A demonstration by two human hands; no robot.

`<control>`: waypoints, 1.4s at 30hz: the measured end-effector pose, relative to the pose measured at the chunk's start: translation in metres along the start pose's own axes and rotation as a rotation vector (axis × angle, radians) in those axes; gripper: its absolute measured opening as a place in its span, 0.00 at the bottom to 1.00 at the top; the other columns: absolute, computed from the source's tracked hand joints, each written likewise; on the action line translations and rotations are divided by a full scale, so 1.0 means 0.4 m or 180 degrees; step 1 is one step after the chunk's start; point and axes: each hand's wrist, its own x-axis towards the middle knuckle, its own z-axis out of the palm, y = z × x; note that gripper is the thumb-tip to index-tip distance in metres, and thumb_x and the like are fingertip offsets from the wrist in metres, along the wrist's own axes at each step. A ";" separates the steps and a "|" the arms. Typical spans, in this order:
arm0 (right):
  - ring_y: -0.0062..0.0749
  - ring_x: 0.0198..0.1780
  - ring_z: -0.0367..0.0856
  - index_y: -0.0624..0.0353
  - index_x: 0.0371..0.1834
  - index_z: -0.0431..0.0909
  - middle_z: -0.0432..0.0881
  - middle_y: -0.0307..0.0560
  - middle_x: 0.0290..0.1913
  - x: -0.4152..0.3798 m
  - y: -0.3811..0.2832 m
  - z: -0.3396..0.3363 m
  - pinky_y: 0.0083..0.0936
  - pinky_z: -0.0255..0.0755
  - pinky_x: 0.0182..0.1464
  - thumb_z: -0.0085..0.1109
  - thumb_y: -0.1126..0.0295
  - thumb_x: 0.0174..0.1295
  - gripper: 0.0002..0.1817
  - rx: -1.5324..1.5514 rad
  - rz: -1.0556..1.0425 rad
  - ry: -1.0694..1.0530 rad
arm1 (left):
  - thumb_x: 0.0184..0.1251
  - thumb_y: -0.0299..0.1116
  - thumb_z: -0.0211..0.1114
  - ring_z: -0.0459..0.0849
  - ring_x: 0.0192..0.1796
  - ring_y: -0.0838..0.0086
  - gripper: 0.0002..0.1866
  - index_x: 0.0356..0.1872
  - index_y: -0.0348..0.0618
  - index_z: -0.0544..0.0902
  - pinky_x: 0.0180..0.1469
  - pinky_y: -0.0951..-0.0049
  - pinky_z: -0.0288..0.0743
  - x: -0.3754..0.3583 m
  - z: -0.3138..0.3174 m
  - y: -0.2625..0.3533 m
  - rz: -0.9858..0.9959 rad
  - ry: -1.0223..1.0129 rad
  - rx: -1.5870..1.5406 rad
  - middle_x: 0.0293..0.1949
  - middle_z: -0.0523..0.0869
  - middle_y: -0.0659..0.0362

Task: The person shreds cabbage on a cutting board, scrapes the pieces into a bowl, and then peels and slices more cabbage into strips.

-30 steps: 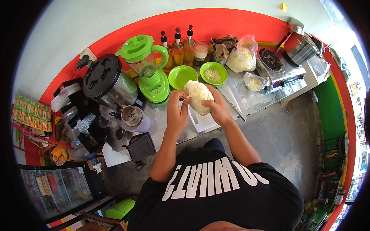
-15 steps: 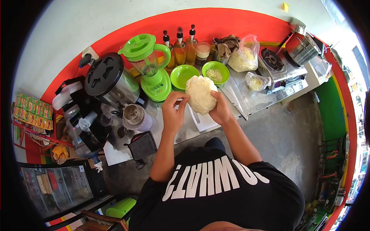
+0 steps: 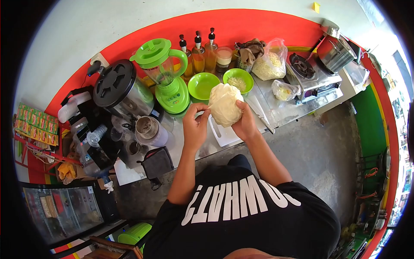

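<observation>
A pale, round cabbage [image 3: 226,105] is held up above the counter's front part. My right hand [image 3: 247,123] grips it from the right and below, thumb against its side. At its left edge my left hand [image 3: 196,125] is closed in a pinch, fingertips touching the outer leaf. Below the cabbage, a white cutting board [image 3: 222,134] is partly covered by it. To the right of the board lies a knife [image 3: 264,115]. Behind the cabbage stand a green bowl [image 3: 200,88] and another green bowl with chopped pale pieces [image 3: 236,83].
A green blender [image 3: 170,93], pump bottles [image 3: 198,58] and a large black-lidded container [image 3: 118,86] line the back and left. Rightward are a bag of shredded vegetable [image 3: 269,64], a small bag [image 3: 284,91], and a gas stove [image 3: 317,82] with a pot [image 3: 336,56].
The view has shifted slightly, moving the counter items a little left in the picture. The cabbage has turned a little in my hands; my left fingers still pinch at its left edge.
</observation>
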 end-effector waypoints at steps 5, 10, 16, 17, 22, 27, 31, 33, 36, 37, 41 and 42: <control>0.44 0.71 0.75 0.59 0.78 0.61 0.74 0.53 0.72 -0.015 -0.017 0.006 0.46 0.69 0.72 0.47 0.55 0.75 0.32 0.0032 0.0089 0.0150 | 0.75 0.24 0.65 0.84 0.45 0.75 0.09 0.51 0.32 0.83 0.51 0.74 0.81 0.011 -0.006 0.014 -0.0340 -0.0351 0.0017 0.43 0.85 0.58; 0.46 0.71 0.75 0.57 0.78 0.62 0.73 0.53 0.73 -0.026 -0.037 0.013 0.47 0.68 0.73 0.43 0.48 0.75 0.34 0.0556 0.0170 0.0133 | 0.74 0.23 0.66 0.85 0.51 0.73 0.15 0.58 0.33 0.83 0.53 0.72 0.83 0.002 0.025 0.016 0.0092 -0.0367 -0.0129 0.52 0.80 0.56; 0.48 0.73 0.73 0.54 0.79 0.62 0.72 0.52 0.74 -0.031 -0.043 0.018 0.49 0.66 0.75 0.41 0.44 0.73 0.36 0.0868 -0.0102 0.0030 | 0.69 0.22 0.70 0.85 0.52 0.73 0.22 0.63 0.35 0.82 0.53 0.72 0.84 -0.024 0.062 0.066 0.0170 -0.0232 0.0051 0.53 0.81 0.56; 0.49 0.73 0.73 0.55 0.79 0.61 0.71 0.53 0.75 -0.030 -0.041 0.010 0.50 0.66 0.75 0.42 0.44 0.72 0.37 0.0908 -0.0153 -0.0083 | 0.69 0.22 0.71 0.86 0.51 0.74 0.21 0.63 0.35 0.82 0.52 0.72 0.84 -0.029 0.067 0.069 -0.0058 -0.0179 -0.0025 0.51 0.82 0.56; 0.50 0.74 0.72 0.55 0.80 0.60 0.70 0.53 0.76 -0.031 -0.038 0.008 0.51 0.67 0.74 0.45 0.44 0.70 0.39 0.0777 -0.0267 -0.0007 | 0.68 0.23 0.72 0.86 0.45 0.76 0.20 0.60 0.34 0.83 0.50 0.75 0.83 -0.036 0.058 0.023 -0.0487 -0.0065 -0.0089 0.45 0.87 0.58; 0.47 0.72 0.74 0.55 0.79 0.62 0.73 0.51 0.73 -0.031 -0.030 0.019 0.48 0.67 0.73 0.45 0.45 0.71 0.37 0.0747 -0.0213 -0.0046 | 0.71 0.26 0.72 0.85 0.43 0.77 0.12 0.51 0.31 0.84 0.48 0.75 0.81 -0.035 0.037 0.014 -0.0373 -0.0108 0.0013 0.43 0.86 0.57; 0.47 0.72 0.74 0.55 0.79 0.61 0.73 0.51 0.73 -0.021 -0.014 0.022 0.48 0.68 0.73 0.45 0.46 0.71 0.37 0.0861 -0.0151 -0.0058 | 0.73 0.26 0.69 0.85 0.44 0.77 0.09 0.48 0.32 0.83 0.47 0.75 0.80 -0.036 0.039 -0.005 0.0037 0.0144 -0.0185 0.42 0.86 0.57; 0.46 0.72 0.74 0.55 0.79 0.61 0.73 0.51 0.73 -0.020 -0.007 0.031 0.48 0.68 0.73 0.43 0.44 0.73 0.37 0.0845 -0.0202 -0.0087 | 0.76 0.26 0.65 0.83 0.43 0.78 0.06 0.47 0.33 0.82 0.46 0.76 0.79 -0.043 0.036 -0.001 -0.0113 0.0129 -0.0589 0.43 0.85 0.58; 0.45 0.73 0.73 0.56 0.79 0.60 0.73 0.51 0.73 -0.016 0.007 0.048 0.49 0.67 0.73 0.43 0.45 0.76 0.36 0.0596 -0.0111 -0.0068 | 0.79 0.27 0.62 0.80 0.42 0.80 0.06 0.48 0.34 0.79 0.45 0.77 0.77 -0.042 0.018 0.000 -0.0321 0.0223 -0.0355 0.44 0.83 0.59; 0.45 0.73 0.73 0.56 0.79 0.60 0.73 0.51 0.73 -0.012 0.018 0.054 0.49 0.67 0.73 0.43 0.45 0.76 0.36 0.0601 -0.0068 -0.0076 | 0.79 0.27 0.62 0.80 0.42 0.80 0.06 0.48 0.34 0.79 0.45 0.77 0.77 -0.042 0.012 -0.009 -0.0335 0.0262 -0.0342 0.44 0.83 0.59; 0.43 0.74 0.72 0.56 0.80 0.58 0.71 0.49 0.74 0.022 0.079 0.078 0.46 0.66 0.75 0.45 0.46 0.76 0.36 0.0003 -0.0032 -0.0061 | 0.81 0.31 0.60 0.77 0.43 0.80 0.09 0.52 0.36 0.78 0.46 0.78 0.72 -0.024 -0.016 -0.025 -0.0187 0.0653 -0.0717 0.42 0.80 0.63; 0.43 0.75 0.71 0.57 0.80 0.57 0.70 0.49 0.75 0.027 0.091 0.083 0.46 0.65 0.75 0.47 0.48 0.76 0.36 -0.0104 -0.0068 -0.0135 | 0.81 0.30 0.59 0.77 0.44 0.80 0.10 0.54 0.36 0.78 0.47 0.78 0.71 -0.021 -0.017 -0.010 -0.0087 0.0823 -0.0806 0.43 0.80 0.63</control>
